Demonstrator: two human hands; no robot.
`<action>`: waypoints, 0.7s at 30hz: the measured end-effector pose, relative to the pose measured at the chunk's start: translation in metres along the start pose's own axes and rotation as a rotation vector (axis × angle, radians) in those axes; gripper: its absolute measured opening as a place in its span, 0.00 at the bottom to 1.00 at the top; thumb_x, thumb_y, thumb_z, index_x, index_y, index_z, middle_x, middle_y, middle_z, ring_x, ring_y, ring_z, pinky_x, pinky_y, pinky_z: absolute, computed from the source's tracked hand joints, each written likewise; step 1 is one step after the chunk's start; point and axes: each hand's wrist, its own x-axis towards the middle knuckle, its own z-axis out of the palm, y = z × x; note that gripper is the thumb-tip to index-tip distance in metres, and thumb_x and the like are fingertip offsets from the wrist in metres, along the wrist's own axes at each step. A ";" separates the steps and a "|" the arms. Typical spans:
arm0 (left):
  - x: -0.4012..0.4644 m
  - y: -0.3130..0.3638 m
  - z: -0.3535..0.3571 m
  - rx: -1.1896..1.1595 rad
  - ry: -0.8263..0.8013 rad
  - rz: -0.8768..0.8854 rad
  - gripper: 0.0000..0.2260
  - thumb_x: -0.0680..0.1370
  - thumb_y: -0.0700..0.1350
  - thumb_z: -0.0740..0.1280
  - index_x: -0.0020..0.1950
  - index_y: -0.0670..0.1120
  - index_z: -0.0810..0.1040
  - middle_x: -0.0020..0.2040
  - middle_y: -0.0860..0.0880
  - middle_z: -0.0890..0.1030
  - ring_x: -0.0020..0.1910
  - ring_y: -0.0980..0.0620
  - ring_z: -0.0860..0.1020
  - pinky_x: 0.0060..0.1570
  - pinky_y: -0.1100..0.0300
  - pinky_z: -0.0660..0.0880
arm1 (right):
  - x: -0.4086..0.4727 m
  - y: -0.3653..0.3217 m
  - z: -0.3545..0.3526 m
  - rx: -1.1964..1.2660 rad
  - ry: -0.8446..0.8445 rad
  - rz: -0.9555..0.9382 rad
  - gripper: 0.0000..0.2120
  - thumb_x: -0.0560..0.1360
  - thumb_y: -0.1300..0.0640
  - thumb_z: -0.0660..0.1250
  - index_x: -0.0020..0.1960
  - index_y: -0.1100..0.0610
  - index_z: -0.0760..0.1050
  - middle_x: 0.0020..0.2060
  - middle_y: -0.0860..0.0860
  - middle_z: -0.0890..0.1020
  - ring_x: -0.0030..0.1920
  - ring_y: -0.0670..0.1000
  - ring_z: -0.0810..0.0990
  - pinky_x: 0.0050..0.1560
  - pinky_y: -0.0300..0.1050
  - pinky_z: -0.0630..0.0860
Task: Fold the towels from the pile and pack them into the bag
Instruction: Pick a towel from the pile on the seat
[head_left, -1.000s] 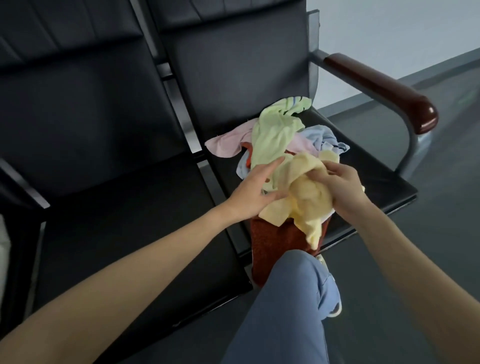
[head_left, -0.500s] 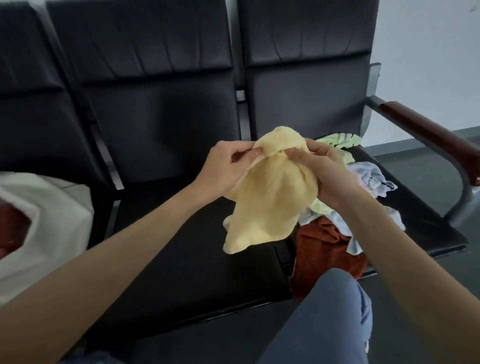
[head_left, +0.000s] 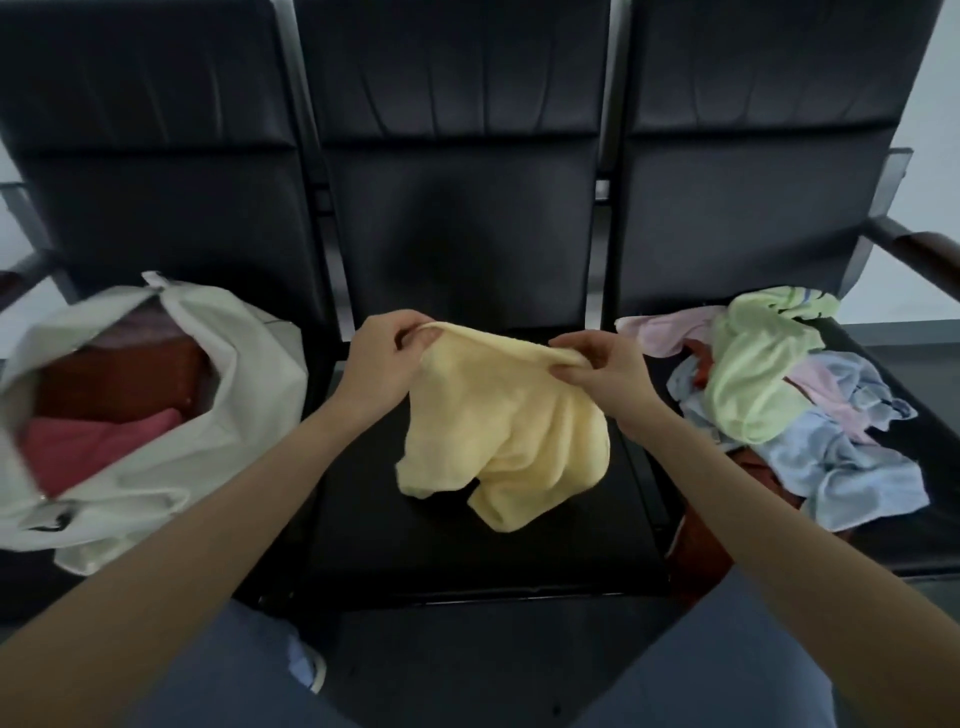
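From the head camera, the left hand (head_left: 382, 364) and right hand (head_left: 597, 369) each pinch the top edge of a yellow towel (head_left: 506, 441), which hangs above the middle black seat (head_left: 467, 545). The white bag (head_left: 228, 374) sits on the left seat, with the towel pile (head_left: 789, 405) on the right seat.
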 end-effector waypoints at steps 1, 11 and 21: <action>-0.002 -0.004 -0.002 -0.010 0.001 -0.010 0.07 0.80 0.42 0.65 0.53 0.43 0.82 0.43 0.53 0.80 0.43 0.61 0.76 0.43 0.72 0.69 | -0.002 0.000 0.003 0.014 -0.001 0.016 0.14 0.70 0.66 0.73 0.53 0.54 0.81 0.47 0.48 0.83 0.49 0.45 0.81 0.46 0.33 0.76; -0.020 -0.064 -0.024 0.078 0.013 -0.168 0.08 0.79 0.38 0.64 0.52 0.46 0.82 0.48 0.52 0.81 0.50 0.55 0.77 0.45 0.71 0.68 | -0.046 0.033 0.030 0.072 -0.174 0.148 0.13 0.72 0.68 0.70 0.53 0.55 0.82 0.49 0.49 0.84 0.51 0.44 0.81 0.50 0.36 0.78; -0.087 -0.106 -0.031 0.144 -0.403 -0.393 0.09 0.71 0.39 0.74 0.45 0.52 0.80 0.39 0.51 0.82 0.38 0.56 0.79 0.43 0.60 0.73 | -0.086 0.087 0.090 -0.292 -0.650 0.178 0.08 0.73 0.68 0.69 0.50 0.59 0.81 0.41 0.48 0.82 0.42 0.42 0.80 0.46 0.33 0.76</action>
